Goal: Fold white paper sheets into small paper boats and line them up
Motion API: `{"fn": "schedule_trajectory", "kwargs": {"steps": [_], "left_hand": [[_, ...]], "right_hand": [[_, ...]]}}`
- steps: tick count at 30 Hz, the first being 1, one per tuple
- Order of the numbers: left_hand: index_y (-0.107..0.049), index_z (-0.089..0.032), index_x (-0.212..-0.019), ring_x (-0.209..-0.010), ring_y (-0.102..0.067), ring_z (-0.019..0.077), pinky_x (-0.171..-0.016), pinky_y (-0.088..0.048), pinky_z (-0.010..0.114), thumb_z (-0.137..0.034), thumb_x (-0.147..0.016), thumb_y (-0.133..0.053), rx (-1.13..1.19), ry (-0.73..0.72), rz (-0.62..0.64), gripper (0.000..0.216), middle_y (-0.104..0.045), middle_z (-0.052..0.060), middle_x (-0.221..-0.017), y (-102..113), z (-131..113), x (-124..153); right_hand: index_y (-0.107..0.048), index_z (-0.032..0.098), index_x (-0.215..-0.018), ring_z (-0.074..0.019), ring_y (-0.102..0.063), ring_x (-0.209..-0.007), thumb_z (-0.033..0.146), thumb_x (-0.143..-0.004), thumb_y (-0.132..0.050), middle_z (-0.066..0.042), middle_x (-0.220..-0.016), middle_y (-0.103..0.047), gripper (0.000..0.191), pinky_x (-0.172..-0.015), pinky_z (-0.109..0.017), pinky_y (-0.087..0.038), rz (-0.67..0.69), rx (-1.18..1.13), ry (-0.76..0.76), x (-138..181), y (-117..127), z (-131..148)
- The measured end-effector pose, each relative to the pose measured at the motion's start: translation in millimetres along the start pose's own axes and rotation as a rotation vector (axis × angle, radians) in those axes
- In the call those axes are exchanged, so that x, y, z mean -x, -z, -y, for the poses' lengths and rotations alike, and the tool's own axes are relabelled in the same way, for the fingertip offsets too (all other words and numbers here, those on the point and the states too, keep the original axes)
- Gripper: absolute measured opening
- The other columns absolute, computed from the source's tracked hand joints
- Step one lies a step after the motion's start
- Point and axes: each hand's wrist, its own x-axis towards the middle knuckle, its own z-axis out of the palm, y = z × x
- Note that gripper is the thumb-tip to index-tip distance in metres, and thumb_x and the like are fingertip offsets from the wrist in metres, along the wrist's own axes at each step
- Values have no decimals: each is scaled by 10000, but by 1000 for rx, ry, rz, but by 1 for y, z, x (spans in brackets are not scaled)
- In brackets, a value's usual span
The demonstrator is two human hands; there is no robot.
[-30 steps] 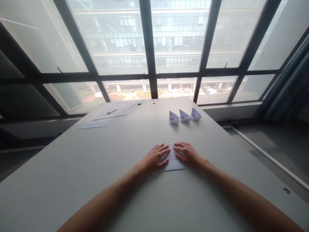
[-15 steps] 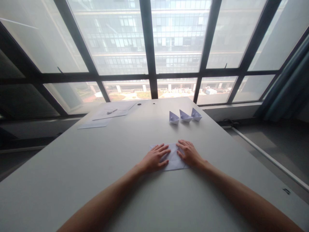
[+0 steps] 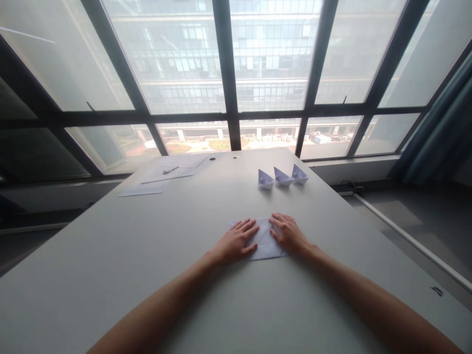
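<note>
A folded sheet of white paper [image 3: 263, 241] lies flat on the grey table [image 3: 184, 255] in front of me. My left hand [image 3: 236, 242] rests on its left part with fingers stretched flat. My right hand [image 3: 289, 232] presses on the paper's right part, fingers also spread and flat. Beyond the sheet, three small white paper boats [image 3: 282, 177] stand in a row on the table.
Loose white sheets [image 3: 167, 174] with a pen [image 3: 170, 169] lie at the table's far left. Two small round holes [image 3: 213, 159] sit near the far edge. A large window with dark frames stands behind; a blue curtain [image 3: 438, 132] hangs at the right.
My right hand has shifted a little to the right along the paper since a second ago. The left hand has hardly moved.
</note>
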Motion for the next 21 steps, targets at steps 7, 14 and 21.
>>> {"fn": "schedule_trajectory", "kwargs": {"steps": [7,14,21], "left_hand": [[-390,-256,-1527,-1493,-258,282,-1229,-214,444,-503,-964,-508,3,-3,-3,626,-288,51,-1619,-1,1,0],[-389,-256,-1528,-1491,-262,281,-1228,-221,453,-508,-969,-495,-4,-6,-6,623,-291,54,-1618,-2,2,-1],[-385,-258,-1530,-1490,-264,283,-1226,-227,458,-510,-969,-495,-2,-7,-3,625,-294,56,-1617,-1,2,-1]], "right_hand": [[-614,180,-1325,-291,-475,-1327,307,-936,-566,-148,-1427,-551,412,-1138,-458,-332,-2,5,5,0,0,1],[-614,176,-1325,-287,-477,-1326,305,-937,-562,-147,-1426,-552,413,-1139,-449,-331,4,12,-1,0,1,1],[-616,186,-1322,-281,-477,-1327,307,-931,-568,-141,-1425,-554,411,-1137,-443,-334,6,14,-1,0,1,1]]}}
